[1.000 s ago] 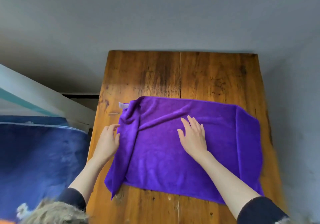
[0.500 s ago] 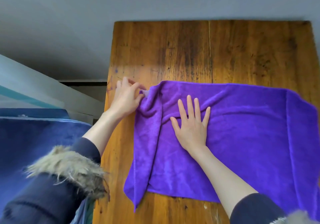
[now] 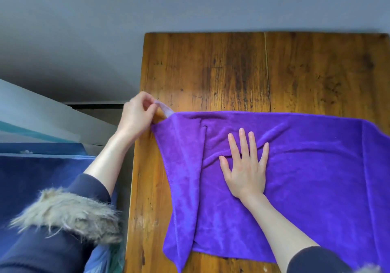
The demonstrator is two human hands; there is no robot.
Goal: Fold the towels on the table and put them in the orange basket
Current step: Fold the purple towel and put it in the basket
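Head view, one entry: purple towel (image 3: 295, 180) spread across the bench (image 3: 211, 72) toward its left edge, my right grip (image 3: 245, 167) flat and open pinning it, my left grip (image 3: 137, 114) pinching its far-left corner tag (image 3: 164, 108) to pull that bunched side straight.

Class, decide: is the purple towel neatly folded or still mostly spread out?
Mostly spread: the towel lies flat over the table, only its left edge flapped over.
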